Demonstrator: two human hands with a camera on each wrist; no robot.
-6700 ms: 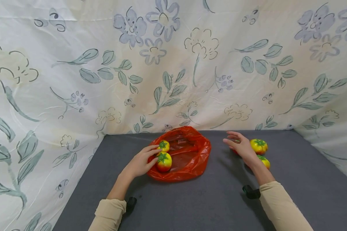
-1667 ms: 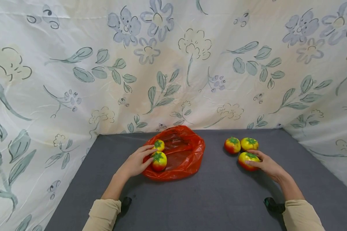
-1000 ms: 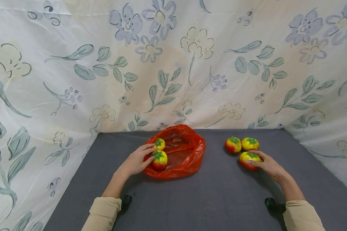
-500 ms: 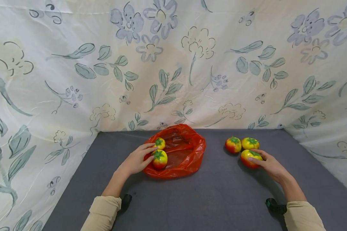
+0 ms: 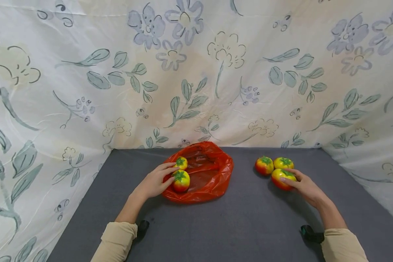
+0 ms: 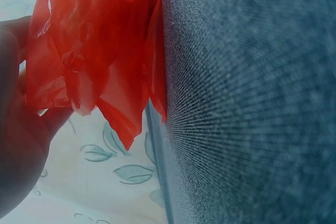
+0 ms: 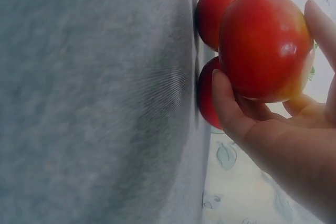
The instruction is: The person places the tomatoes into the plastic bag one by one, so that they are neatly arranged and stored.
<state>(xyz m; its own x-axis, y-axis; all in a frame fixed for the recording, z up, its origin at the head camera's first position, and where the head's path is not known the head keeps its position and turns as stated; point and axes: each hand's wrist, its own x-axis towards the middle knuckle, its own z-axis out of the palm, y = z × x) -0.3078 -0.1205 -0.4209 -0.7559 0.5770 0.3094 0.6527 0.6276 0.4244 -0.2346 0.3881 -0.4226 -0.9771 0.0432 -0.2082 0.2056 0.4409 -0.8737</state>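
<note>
A crumpled red plastic bag (image 5: 206, 174) lies open on the grey table (image 5: 242, 225), with two yellow-red tomatoes inside it, one far (image 5: 181, 162) and one near (image 5: 181, 181). My left hand (image 5: 171, 174) holds the bag's left rim (image 6: 89, 51) beside those two. At the right, my right hand (image 5: 291, 180) grips a third tomato (image 7: 265, 45) between thumb (image 7: 227, 106) and fingers. In the right wrist view that tomato sits a little off the cloth. Two more tomatoes (image 5: 264, 165) (image 5: 283, 162) rest just behind it, close together.
A flowered white sheet (image 5: 196, 72) hangs behind the table and down both sides, closing it in. Black wrist camera mounts (image 5: 309, 233) sit just above the table near the front edge. Bare grey cloth (image 5: 245, 182) lies between the bag and the right-hand tomatoes.
My right hand, which lay on the nearest tomato, has closed round it and raised it slightly toward the other two. My left hand has stayed on the bag.
</note>
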